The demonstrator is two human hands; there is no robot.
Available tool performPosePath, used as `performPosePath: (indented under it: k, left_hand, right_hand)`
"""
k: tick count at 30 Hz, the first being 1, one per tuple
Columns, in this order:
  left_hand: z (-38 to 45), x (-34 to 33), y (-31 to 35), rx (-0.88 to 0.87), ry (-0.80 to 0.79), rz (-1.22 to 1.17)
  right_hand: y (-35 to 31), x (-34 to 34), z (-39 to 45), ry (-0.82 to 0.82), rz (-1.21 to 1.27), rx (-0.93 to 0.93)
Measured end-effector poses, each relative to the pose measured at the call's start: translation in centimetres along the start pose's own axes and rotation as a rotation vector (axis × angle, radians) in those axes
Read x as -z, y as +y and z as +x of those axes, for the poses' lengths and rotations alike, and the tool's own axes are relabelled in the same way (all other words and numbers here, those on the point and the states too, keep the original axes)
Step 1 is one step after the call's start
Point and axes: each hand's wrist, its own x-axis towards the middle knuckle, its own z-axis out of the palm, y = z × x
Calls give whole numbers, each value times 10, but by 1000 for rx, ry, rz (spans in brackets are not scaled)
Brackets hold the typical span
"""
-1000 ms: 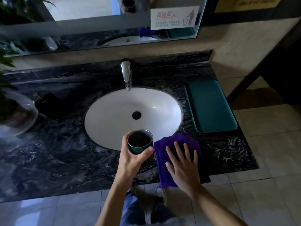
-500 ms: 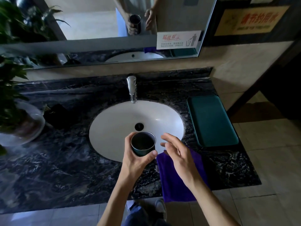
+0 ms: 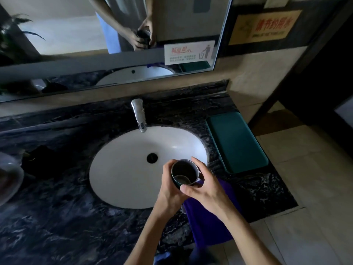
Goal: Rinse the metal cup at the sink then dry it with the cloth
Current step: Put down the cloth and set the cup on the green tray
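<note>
The dark metal cup [image 3: 184,174] is held upright above the near right rim of the white sink [image 3: 129,169]. My left hand [image 3: 170,190] grips its left side and my right hand [image 3: 205,185] wraps round its right side, thumb near the front. The purple cloth [image 3: 208,224] lies on the dark marble counter [image 3: 57,217] below my right hand, draping over the front edge. The chrome tap [image 3: 139,114] stands at the back of the sink; no water runs from it.
A green tray [image 3: 236,142] lies on the counter right of the sink. A glass bowl [image 3: 8,176] and a dark object [image 3: 41,163] sit at the left. A mirror [image 3: 114,35] hangs behind, and tiled floor lies to the right.
My right hand has lifted off the purple cloth and taken hold of the cup's right side. The cup has moved slightly right, still in my left hand.
</note>
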Motion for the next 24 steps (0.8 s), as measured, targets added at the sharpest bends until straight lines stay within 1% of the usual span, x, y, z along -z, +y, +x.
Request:
performPosePath:
  k: [2,6,9,10,11,13,15,19,21,24]
  left_hand:
    - [3,-14,-5,2,-3,-13]
    - [11,-43,-8,30,9,-49]
    - [18,-59,-22,154,-101,-52]
    - [21,-65,-28,205,-124,-9]
    - [23,-72,-36,250,-115,85]
    - [25,-88,-54,302,-47,327]
    - [26,-105,-65,333,-30,534]
    - [27,-127,-76,335,-148,923]
    - [28,-132,-79,322,-137,992]
    - [28,-134,-84,309,-104,1012]
  right_hand:
    - [9,9,3,7,-1,0]
    - [21,35,12,71,-46,30]
    - [30,63,18,121,-32,39]
    - [33,74,20,141,-29,42]
    - [35,84,23,164,-28,50]
    - [41,106,31,222,-19,45]
    - [45,126,39,272,4,28]
    - [57,159,59,381,14,15]
    - [62,171,71,428,-8,-3]
    - [67,186,89,482,-42,-17]
